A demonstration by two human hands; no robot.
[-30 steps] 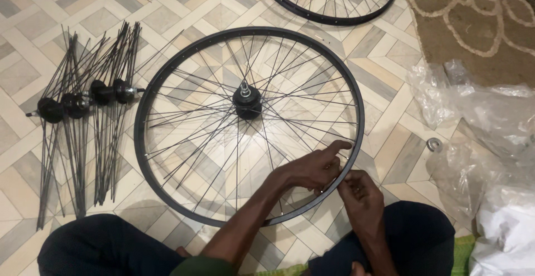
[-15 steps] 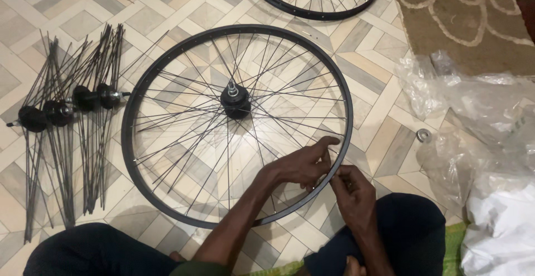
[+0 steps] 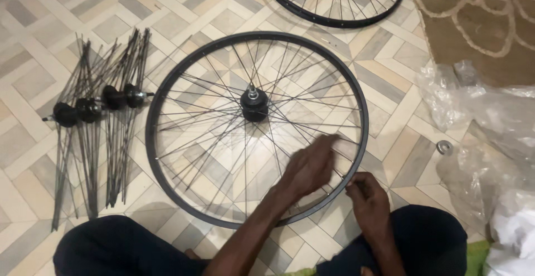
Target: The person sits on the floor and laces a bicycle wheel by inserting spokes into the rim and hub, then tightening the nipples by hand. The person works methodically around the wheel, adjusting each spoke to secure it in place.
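The wheel (image 3: pixel 256 128) lies flat on the tiled floor (image 3: pixel 184 8), directly in front of the seated person, whose knees show at the bottom edge of the view. Its black rim (image 3: pixel 167 81) carries a full-looking fan of spokes (image 3: pixel 206 142) running to the hub (image 3: pixel 254 106) at the centre.

The left hand (image 3: pixel 309 167) reaches over the near right part of the wheel, fingers curled down among the spokes. It is blurred, so whether it pinches a spoke or only rests on them cannot be told. The right hand (image 3: pixel 368 201) sits at the outer edge of the rim, just beside it, fingers closed together as if on something small. What it grips is too small to make out.

State of the work, as a judgement: lacing appears largely complete, since spokes reach the rim all round and no open gap shows. The hands' position at the rim suggests fastening or tightening at one spoke end. How many ends remain loose cannot be seen.

To the left lie hub bundles (image 3: pixel 100 106), four black hubs with spokes loose and unlaced, no rims on them. A second wheel (image 3: pixel 334 3) lies at the top edge, partly out of view. At right are clear plastic bags (image 3: pixel 490 125), a small metal ring (image 3: pixel 443 146) on the floor, and a brown rug (image 3: pixel 479 30).
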